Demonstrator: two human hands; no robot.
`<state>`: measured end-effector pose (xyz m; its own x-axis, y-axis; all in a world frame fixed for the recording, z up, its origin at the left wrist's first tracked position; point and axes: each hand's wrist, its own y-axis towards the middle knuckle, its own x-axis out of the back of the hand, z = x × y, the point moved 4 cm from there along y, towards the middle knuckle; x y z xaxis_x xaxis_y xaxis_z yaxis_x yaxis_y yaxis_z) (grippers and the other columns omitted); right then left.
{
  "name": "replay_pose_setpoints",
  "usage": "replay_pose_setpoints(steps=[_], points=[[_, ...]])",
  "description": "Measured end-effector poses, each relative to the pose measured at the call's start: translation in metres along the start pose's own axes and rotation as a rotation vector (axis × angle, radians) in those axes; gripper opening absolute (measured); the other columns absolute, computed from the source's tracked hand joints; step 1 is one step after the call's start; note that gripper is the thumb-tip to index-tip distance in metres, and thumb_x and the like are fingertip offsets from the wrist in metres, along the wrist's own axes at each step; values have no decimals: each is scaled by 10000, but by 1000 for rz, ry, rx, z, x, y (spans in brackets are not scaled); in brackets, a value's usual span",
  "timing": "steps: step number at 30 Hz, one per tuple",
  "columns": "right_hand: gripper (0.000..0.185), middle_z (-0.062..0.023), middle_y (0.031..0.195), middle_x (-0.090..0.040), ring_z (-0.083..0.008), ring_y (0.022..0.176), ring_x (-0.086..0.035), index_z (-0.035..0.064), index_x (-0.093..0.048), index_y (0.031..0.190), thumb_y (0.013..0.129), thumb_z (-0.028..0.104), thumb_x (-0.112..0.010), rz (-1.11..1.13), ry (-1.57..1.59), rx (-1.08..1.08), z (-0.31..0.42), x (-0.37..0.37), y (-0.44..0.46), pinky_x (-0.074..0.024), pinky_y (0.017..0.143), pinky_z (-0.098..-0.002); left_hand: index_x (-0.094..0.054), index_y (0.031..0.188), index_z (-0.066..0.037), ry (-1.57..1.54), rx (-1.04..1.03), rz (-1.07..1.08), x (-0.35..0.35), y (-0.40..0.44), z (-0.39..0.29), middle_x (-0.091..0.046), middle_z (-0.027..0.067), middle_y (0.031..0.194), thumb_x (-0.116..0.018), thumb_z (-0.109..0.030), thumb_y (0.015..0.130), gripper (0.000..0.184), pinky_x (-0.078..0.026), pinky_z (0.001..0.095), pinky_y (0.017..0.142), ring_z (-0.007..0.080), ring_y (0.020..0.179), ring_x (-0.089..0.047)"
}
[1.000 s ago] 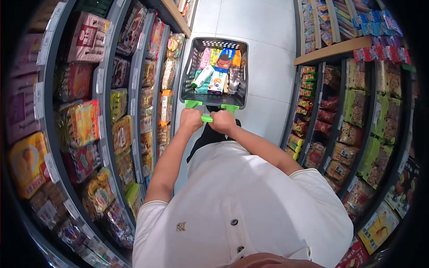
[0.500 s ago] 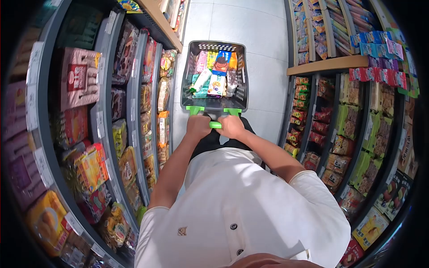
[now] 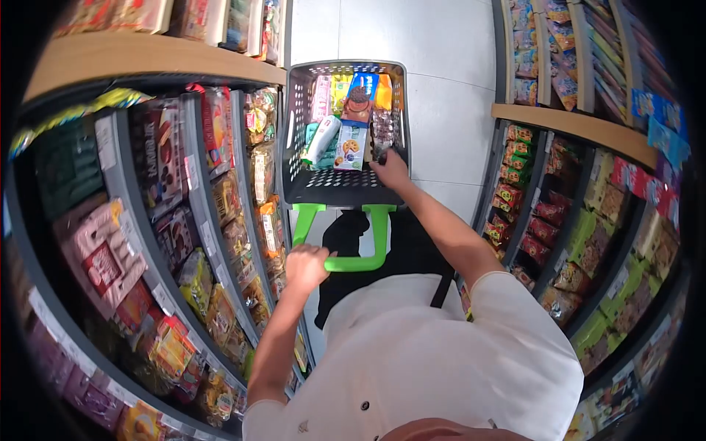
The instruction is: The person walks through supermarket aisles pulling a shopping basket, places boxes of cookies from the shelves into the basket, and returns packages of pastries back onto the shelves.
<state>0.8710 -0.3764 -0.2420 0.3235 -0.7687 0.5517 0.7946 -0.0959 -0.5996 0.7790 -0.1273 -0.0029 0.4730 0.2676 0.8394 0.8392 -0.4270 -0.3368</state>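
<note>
My left hand is wrapped around the left corner of the green handle of a dark shopping basket. Over the basket's near right side is my right hand, beside a clear pack with dark contents; its fingertips are hard to make out. A white box with a cookie picture lies just left of that hand. Inside are also a blue-and-brown cookie pack, a white-and-green tube-shaped pack, a pink pack, a yellow pack and an orange pack.
Shelves of packaged snacks run along both sides, with a pink wafer pack on the left. Wooden ledges edge the shelving farther ahead. Pale floor tiles stretch along the aisle on the basket's right.
My right hand has left the green handle and reached forward over the basket. My left hand has shifted to the handle's left corner. The handle shows more fully, and the view has moved along the shelves.
</note>
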Motion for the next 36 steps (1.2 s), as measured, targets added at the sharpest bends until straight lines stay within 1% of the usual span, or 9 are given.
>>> replay_pose_setpoints(steps=[3, 9, 13, 16, 28, 30, 31, 32, 36], points=[[563, -291, 1181, -598, -442, 1108, -582, -45, -542, 1173, 758, 284, -734, -95, -45, -114, -11, -4, 76, -487, 923, -498, -548, 546, -96, -32, -4, 10, 9, 16, -1, -562, 78, 558, -783, -273, 727, 346, -481, 418, 564, 296, 564, -597], [620, -256, 1282, -539, -422, 1147, -584, -32, -382, 1328, 825, 190, -668, -163, -107, -267, -15, -20, 163, -486, 958, -495, -497, 530, -123, -59, -17, -51, 8, 31, 6, -478, 30, 539, -827, -228, 673, 375, -446, 376, 544, 257, 547, -537], [480, -283, 1091, -659, -426, 1040, -650, -27, -437, 1220, 844, 197, -634, -81, -151, -395, -25, -32, 189, -521, 900, -487, -504, 547, -129, -56, 2, -17, 9, 35, 7, -494, 22, 558, -815, -211, 706, 359, -514, 362, 645, 235, 591, -570], [384, -274, 1110, -669, -422, 1036, -660, -5, -555, 1193, 878, 213, -579, -38, -271, -370, -45, -51, 209, -527, 899, -485, -508, 552, -133, -79, 2, -38, 5, 33, 11, -488, 20, 558, -812, -205, 712, 352, -517, 358, 655, 239, 598, -577], [234, -310, 884, -657, -493, 881, -631, -19, -598, 1046, 917, 173, -566, -273, -117, -135, -3, -2, 65, -480, 797, -562, -554, 579, -120, -109, -7, -58, 15, 36, 13, -540, 36, 582, -738, -238, 780, 297, -494, 368, 649, 242, 622, -583], [179, -282, 805, -636, -463, 784, -631, -27, -582, 993, 926, 139, -581, -334, -49, -27, 24, 26, 35, -502, 724, -493, -577, 595, -121, -107, 4, -30, 17, 37, 12, -566, 50, 598, -722, -250, 795, 279, -493, 389, 659, 257, 640, -600], [166, -173, 808, -669, -316, 746, -652, -15, -588, 1018, 962, 140, -574, -265, 14, -58, 37, 43, 22, -501, 704, -418, -582, 602, -121, -113, -10, -42, 18, 39, 12, -570, 52, 601, -721, -248, 795, 270, -493, 396, 665, 261, 644, -604], [166, -173, 808, -669, -316, 746, -652, -15, -588, 1018, 962, 140, -574, -278, 3, -48, 44, 61, 12, -501, 704, -418, -587, 609, -121, -118, -25, -54, 20, 40, 12, -574, 53, 604, -720, -246, 794, 260, -494, 403, 670, 265, 647, -607], [204, -5, 1081, -678, -73, 953, -589, 10, -618, 1158, 981, 104, -578, 32, 698, 153, 96, 147, -30, -472, 862, -293, -643, 696, -99, -216, -22, 26, 38, 48, 10, -609, 55, 689, -772, -329, 730, 266, -503, 414, 692, 275, 709, -620]])
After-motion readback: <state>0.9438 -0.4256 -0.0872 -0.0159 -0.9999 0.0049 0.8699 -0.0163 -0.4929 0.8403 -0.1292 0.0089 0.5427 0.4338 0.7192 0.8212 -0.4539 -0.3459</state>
